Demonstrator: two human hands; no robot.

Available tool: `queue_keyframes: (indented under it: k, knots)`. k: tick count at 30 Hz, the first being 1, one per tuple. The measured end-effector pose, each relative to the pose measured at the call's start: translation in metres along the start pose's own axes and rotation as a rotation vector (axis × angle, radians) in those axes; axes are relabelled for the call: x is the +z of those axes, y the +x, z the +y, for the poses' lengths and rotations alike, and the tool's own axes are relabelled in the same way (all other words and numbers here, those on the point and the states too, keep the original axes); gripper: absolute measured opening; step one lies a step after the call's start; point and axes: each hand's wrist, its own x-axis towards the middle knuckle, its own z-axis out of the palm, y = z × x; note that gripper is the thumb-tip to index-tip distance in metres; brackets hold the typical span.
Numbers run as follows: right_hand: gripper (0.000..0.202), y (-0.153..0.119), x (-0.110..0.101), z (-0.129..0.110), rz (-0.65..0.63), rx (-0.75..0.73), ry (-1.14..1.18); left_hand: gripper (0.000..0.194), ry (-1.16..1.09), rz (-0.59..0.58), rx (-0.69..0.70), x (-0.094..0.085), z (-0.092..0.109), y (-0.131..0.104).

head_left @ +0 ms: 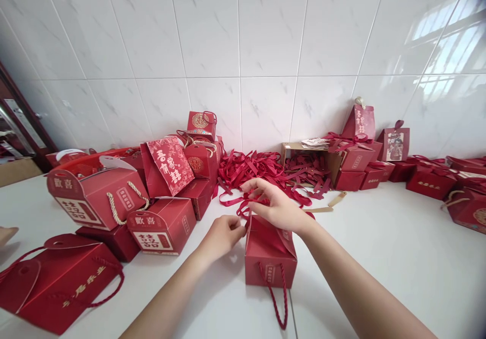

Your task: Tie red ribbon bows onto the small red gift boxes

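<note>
A red gift box (266, 268) stands in front of me on the white table, its top flaps slanting together and a twisted red cord handle hanging from its near side. My left hand (224, 237) is closed in a pinch at the left edge of the box's top; the fingertips are partly hidden. Over the top of the same box, my right hand (275, 204) is curved with thumb and fingers apart. Red ribbon (243, 204) loops out just behind the box, near the right fingers.
Several red boxes, one a white-labelled box (159, 227), crowd the left side. A pile of red ribbons (252, 169) lies at the back against the tiled wall (266, 35). Right of it are a cardboard carton (288, 149) and more red boxes (431, 179). Another person's fingers (7, 235) show at far left.
</note>
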Motion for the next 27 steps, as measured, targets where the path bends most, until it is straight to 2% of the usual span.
queue_keyframes:
  k: [3,5,7,9,11,13,15,17,22,24,27]
  knots:
    - [0.026,0.001,-0.010,-0.005,0.145,-0.058,-0.164,0.036,0.163,0.137,-0.029,-0.015,-0.013,0.005]
    - [0.022,-0.002,-0.020,-0.011,0.218,-0.035,-0.236,0.029,0.216,0.228,0.017,-0.022,-0.013,0.007]
    - [0.018,-0.011,-0.031,-0.017,0.245,0.059,-0.263,0.016,0.226,0.266,0.105,-0.022,-0.005,0.007]
    - [0.020,-0.025,-0.041,-0.020,0.192,0.179,-0.286,0.015,0.204,0.219,0.197,-0.017,0.006,0.003]
    - [0.028,-0.042,-0.047,-0.017,0.070,0.266,-0.330,0.024,0.166,0.082,0.279,-0.008,0.014,-0.002]
    - [0.029,-0.056,-0.049,-0.010,-0.048,0.292,-0.367,0.027,0.133,-0.057,0.342,0.000,0.018,-0.006]
    - [0.027,-0.066,-0.046,0.002,-0.082,0.281,-0.383,0.026,0.102,-0.134,0.355,0.007,0.017,-0.009]
    - [0.030,-0.069,-0.042,0.016,-0.048,0.261,-0.367,0.028,0.033,-0.164,0.292,0.012,0.014,-0.009]
    - [0.035,-0.070,-0.040,0.039,0.052,0.277,-0.315,0.035,-0.250,-0.324,0.010,0.012,0.010,-0.004]
    - [0.036,-0.073,-0.044,0.043,0.067,0.318,-0.355,0.035,-0.271,-0.341,-0.081,0.008,0.010,-0.002]
    - [0.044,-0.079,-0.052,0.043,0.023,0.330,-0.323,0.041,-0.264,-0.335,-0.135,0.000,0.010,0.001]
